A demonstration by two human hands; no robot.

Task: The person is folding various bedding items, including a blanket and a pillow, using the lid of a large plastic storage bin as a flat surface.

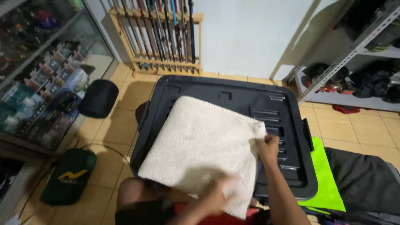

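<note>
Towel [200, 143], cream and folded square, lies on the black lid of a storage bin [233, 93] in front of us. Our right hand [268, 146] pinches its right corner, fingers closed on the cloth. Our left hand [212, 196], blurred, rests on the near edge; we cannot tell how its fingers sit.

white towel [200, 146] on black lid [233, 96], hands gripping

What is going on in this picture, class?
A person is handling a white towel spread over the lid of a black storage bin on a tiled floor. The right hand grips the towel's right edge; the left hand, blurred, rests on its near edge. A rack of fishing rods stands behind against the wall.
</note>
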